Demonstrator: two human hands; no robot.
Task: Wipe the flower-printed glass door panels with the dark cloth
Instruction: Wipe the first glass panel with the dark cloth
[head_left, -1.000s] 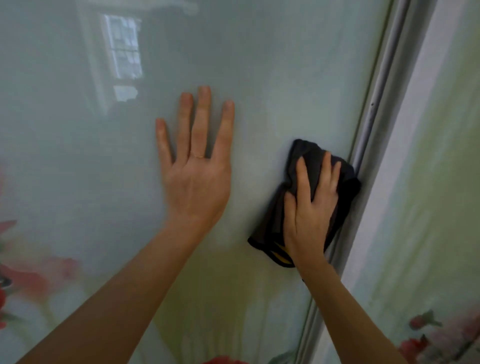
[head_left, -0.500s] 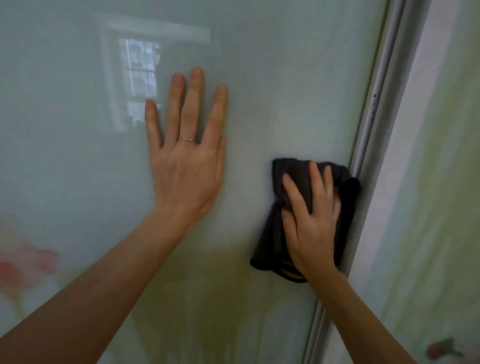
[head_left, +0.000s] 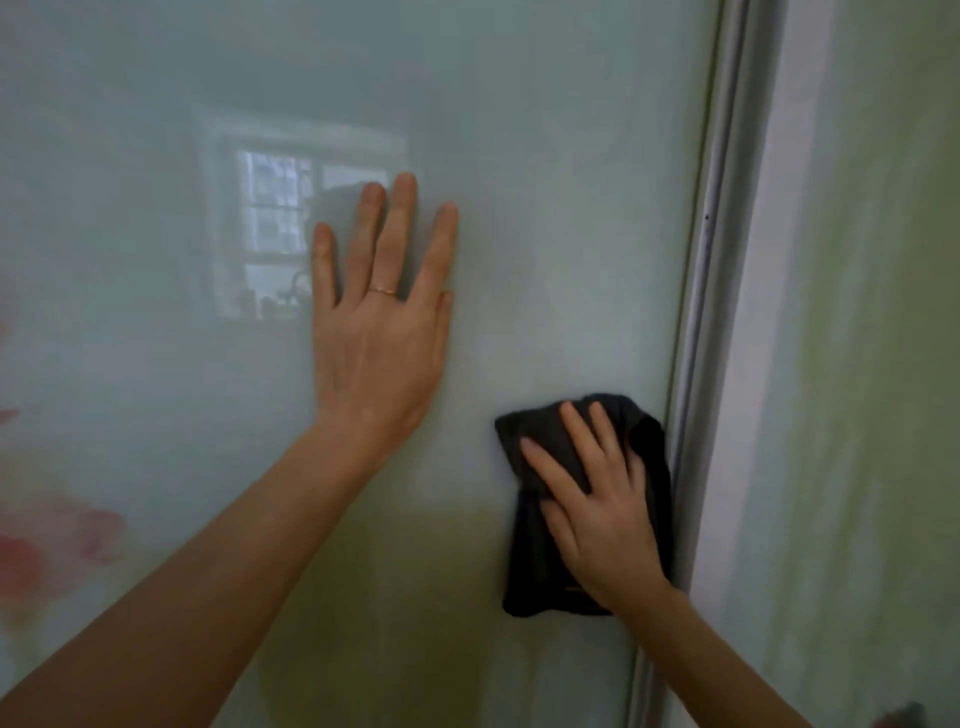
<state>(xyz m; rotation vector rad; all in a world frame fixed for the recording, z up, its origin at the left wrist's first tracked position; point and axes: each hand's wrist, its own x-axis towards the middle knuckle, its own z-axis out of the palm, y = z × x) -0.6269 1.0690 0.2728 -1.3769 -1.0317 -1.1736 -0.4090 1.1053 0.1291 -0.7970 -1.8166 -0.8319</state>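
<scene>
Petals in blurred red and pink (head_left: 36, 545) show at the far left edge of the large glass door panel (head_left: 545, 156), which fills most of the view with a pale grey-green sheen. Right of the print, the glass carries the reflection of a bright window (head_left: 275, 228) with its panes.

The left hand (head_left: 382, 343) lies flat against the panel, partly over the right side of that reflection. Its fingers are straight, slightly spread and pointing up, and it grasps nothing. A thin ring (head_left: 383, 291) sits on one finger. The bare forearm runs down to the lower left corner.

Lower and to the right, the dark cloth (head_left: 530, 571) is bunched against the same panel, near its right edge, with its right side touching or just beside the frame; I cannot tell which. The right hand (head_left: 597, 525) rests on top of the cloth, fingers stretched out over the fabric and pressing it to the glass rather than curling round it. Part of the cloth hangs below the palm.

A pale metal frame (head_left: 722, 260) runs from top to bottom just right of the cloth. Beyond it stands a second panel (head_left: 883, 364), set further back, washed in soft green.
</scene>
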